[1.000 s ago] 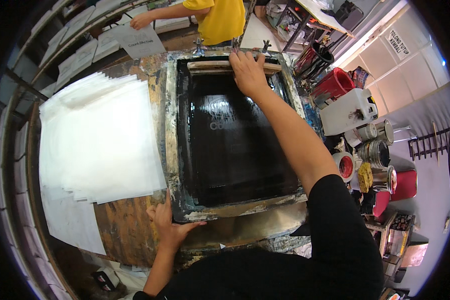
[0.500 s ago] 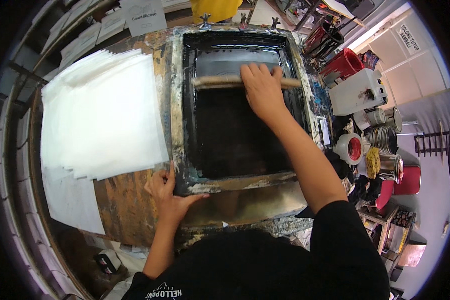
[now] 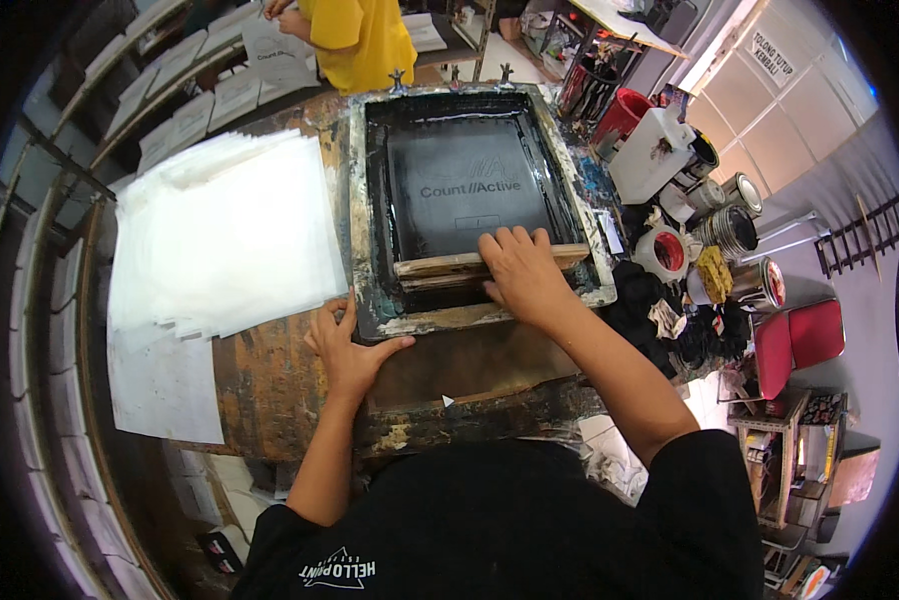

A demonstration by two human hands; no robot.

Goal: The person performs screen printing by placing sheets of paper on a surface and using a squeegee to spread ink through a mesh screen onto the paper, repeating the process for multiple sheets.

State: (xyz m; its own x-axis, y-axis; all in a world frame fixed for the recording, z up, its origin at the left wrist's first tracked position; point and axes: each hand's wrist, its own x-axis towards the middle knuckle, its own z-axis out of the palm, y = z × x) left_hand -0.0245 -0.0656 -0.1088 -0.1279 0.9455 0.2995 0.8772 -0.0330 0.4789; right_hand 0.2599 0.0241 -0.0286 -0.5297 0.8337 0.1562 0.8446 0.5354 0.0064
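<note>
A screen-printing frame [image 3: 363, 235] with a pale, ink-stained wooden rim lies on the table in front of me. Across its dark mesh [image 3: 450, 215], lettering and a faint outline show. Gripped from above by my right hand [image 3: 526, 272], a wooden squeegee [image 3: 440, 264] lies crosswise near the mesh's near end, its blade hidden from me. Black ink shines along the inner edges. My left hand [image 3: 346, 345] rests at the frame's near left corner, thumb and index finger spread along its two sides, the other fingers curled loosely.
A fanned stack of white sheets [image 3: 225, 235] lies left of the frame on the stained table [image 3: 260, 385]. Ink cans [image 3: 730, 228], a white jerrycan [image 3: 652, 162] and dark rags [image 3: 695, 335] crowd the right. Beyond the table stands a person in yellow [image 3: 360, 45]. Racks [image 3: 65, 300] line the left.
My right hand has drawn the squeegee from the far end of the mesh toward me, uncovering the lettering. My left hand stays at the corner. The person in yellow shows more.
</note>
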